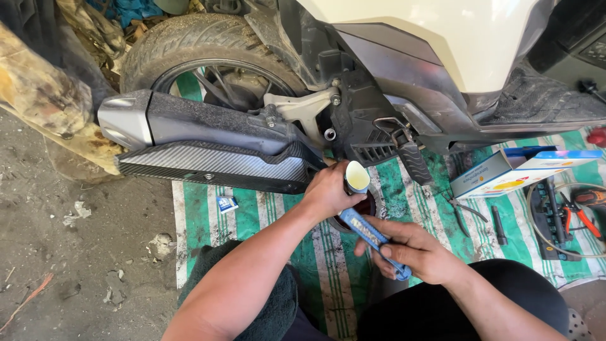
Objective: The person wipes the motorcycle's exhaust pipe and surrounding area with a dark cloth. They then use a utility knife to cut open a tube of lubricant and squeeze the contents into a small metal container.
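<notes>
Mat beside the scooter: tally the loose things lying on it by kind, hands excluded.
Cardboard box: 1
Pliers, bare metal: 1
Pliers, red-handled: 1
Dark rod-shaped tool: 1
Small blue and white packet: 1
Total: 5

This is a rough motorcycle repair spot — a workshop floor of bare, dusty ground (pixel 76 252) littered with scraps. A scooter (pixel 442 44) stands over a green striped mat (pixel 252 215), its rear tyre (pixel 189 44) and exhaust muffler (pixel 202 145) close by. Pliers (pixel 577 211), a screwdriver (pixel 499 225) and a parts box (pixel 517 170) lie spread on the mat — working clutter.
</notes>
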